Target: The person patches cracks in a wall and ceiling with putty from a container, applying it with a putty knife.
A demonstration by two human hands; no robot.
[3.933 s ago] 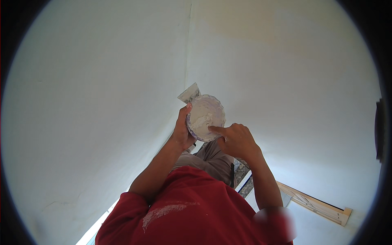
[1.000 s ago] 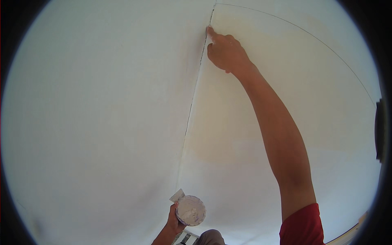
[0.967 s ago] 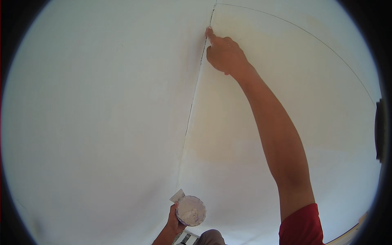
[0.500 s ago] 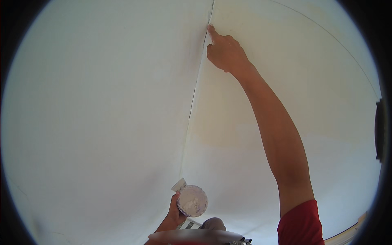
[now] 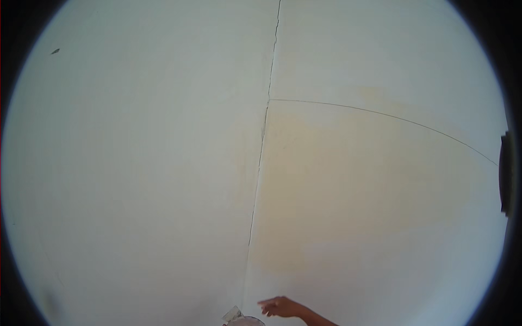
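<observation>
Low in the head view, my right hand [image 5: 278, 307] reaches in from the right with its fingers stretched out loosely and nothing visible in them. Just left of and below it, the top of a round tub [image 5: 246, 321] shows at the lower edge, mostly cut off. A flat, pale scraper blade [image 5: 232, 314] sticks up beside the tub's rim. My left hand is below the picture. Ahead, a dark, uneven crack [image 5: 260, 163] runs down the corner joint between two pale wall surfaces, fading to a plain seam lower down.
A thin dark line [image 5: 380, 113] branches right from the crack and curves across the right wall. Below it spreads a yellowish patch [image 5: 353, 179]. A small dark mark [image 5: 55, 51] is on the upper left wall. Something dark [image 5: 505, 174] stands at the right rim.
My right hand has come down from the crack to near the tub. The view has shifted up the wall, so the tub sits lower and my left hand has left the picture.
</observation>
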